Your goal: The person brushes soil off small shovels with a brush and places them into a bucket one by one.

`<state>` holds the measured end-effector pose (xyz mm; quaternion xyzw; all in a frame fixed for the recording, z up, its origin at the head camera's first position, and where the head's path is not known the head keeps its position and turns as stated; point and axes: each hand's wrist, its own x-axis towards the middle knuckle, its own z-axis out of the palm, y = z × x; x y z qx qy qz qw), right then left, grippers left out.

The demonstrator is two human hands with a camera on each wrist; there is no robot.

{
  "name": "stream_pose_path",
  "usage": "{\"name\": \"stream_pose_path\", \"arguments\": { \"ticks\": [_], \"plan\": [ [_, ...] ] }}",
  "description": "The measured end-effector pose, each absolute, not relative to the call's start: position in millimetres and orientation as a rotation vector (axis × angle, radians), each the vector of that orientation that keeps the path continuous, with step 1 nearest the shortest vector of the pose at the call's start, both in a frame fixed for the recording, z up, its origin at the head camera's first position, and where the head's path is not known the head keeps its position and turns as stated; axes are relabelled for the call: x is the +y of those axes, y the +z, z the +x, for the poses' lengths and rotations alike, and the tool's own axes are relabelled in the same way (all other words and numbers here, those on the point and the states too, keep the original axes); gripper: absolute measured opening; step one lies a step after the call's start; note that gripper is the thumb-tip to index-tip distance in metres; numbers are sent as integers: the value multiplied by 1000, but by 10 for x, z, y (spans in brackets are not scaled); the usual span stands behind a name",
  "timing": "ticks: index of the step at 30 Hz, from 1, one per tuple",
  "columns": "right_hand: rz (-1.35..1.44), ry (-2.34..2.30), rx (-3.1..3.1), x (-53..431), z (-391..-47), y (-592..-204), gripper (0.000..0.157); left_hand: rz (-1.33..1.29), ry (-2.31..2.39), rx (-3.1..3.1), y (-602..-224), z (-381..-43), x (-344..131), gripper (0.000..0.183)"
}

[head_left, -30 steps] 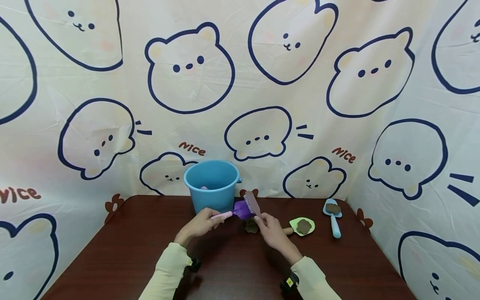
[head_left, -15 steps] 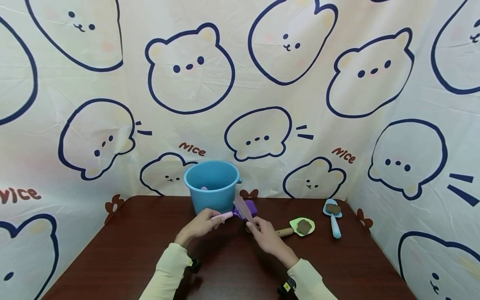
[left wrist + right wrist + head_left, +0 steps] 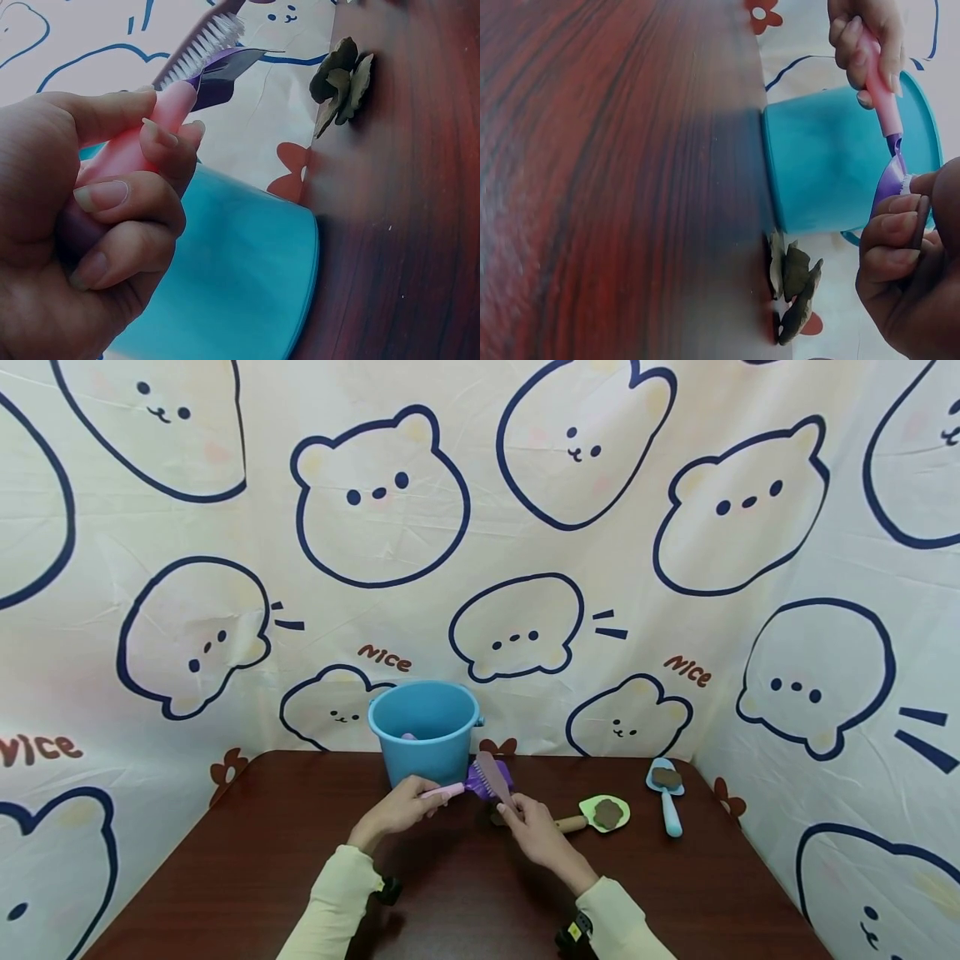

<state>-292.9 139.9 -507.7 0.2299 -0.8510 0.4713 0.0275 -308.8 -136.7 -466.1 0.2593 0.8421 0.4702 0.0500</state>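
My left hand (image 3: 397,810) holds a small toy shovel by its pink handle (image 3: 883,97), fingers curled round it. The shovel's purple blade (image 3: 889,184) reaches right, in front of the blue bucket (image 3: 423,747). In my right hand (image 3: 536,835) is a brush (image 3: 492,775) with a dusky pink back and white bristles (image 3: 206,49). Its bristles lie against or just over the purple blade; exact contact is hard to see. Beneath, a dark green, leaf-like clump (image 3: 345,82) sits on the table; in the head view the right hand and brush mostly hide it.
To the right lies a green shovel (image 3: 587,808) with a wooden handle, bearing a brown lump (image 3: 607,813). Farther right, a light blue shovel (image 3: 671,818) carries another brown lump (image 3: 666,777). Something small and pinkish (image 3: 408,736) shows inside the bucket. A patterned cloth (image 3: 525,710) hangs behind the table.
The right hand has moved the brush left and down along the purple blade, then slightly back to the right. The left hand stays in place, while the blade's tilt shifts slightly.
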Motion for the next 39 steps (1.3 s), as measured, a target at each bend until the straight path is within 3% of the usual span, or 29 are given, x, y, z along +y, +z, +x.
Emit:
{"name": "stream_pose_path", "arguments": {
  "ticks": [25,39],
  "plan": [
    [592,1418,-2645,1532,-3037,-5156,31,826,1390,2578,-4599,-3103,-1471,38],
    [527,1403,-2649,1584,-3062,-5182,35,814,1422,2551,-4556,-3085,-1536,42]
  ]
}}
